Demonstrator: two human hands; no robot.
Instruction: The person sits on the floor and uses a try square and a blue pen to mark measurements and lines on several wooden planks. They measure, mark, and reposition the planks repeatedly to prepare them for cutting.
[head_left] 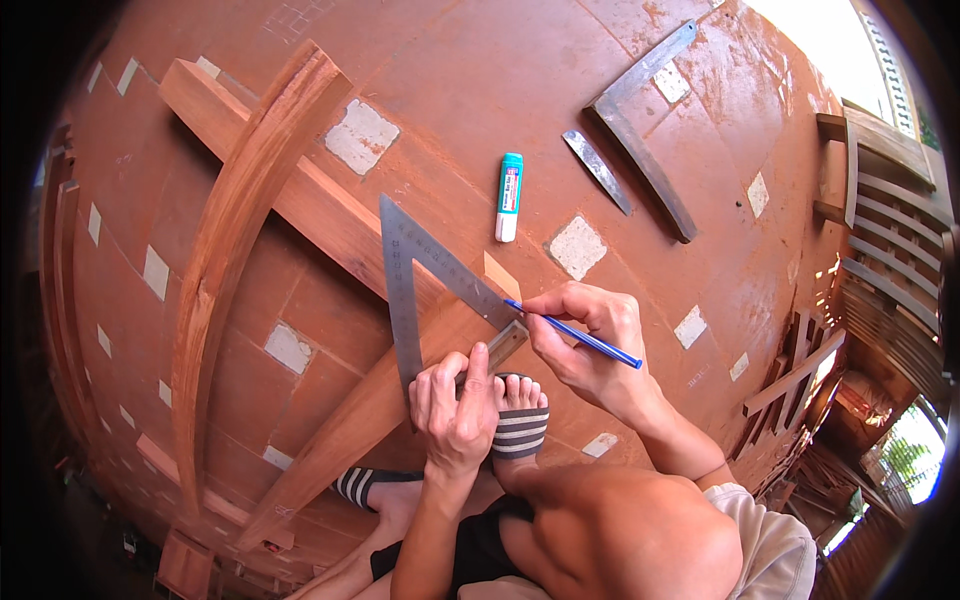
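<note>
My left hand (452,405) is closed on a metal triangle square (401,290), its fingers wrapped round the lower edge and stock. The square lies across a reddish wooden beam (370,400) that runs down to the lower left. In my right hand (595,340) I grip a blue pen (590,342). Its tip touches the square's edge near the end of the beam. Under the beam's end a second beam (300,205) crosses from the upper left. A short wood end (498,277) shows just beyond the square.
A teal-and-white correction fluid pen (509,197), a thin metal blade (597,172) and an L-shaped square (645,140) lie on the tiled floor. A curved timber (235,220) rests over the crossing beam at left. My sandalled foot (519,410) is beside the beam. Wooden furniture (890,220) stands at right.
</note>
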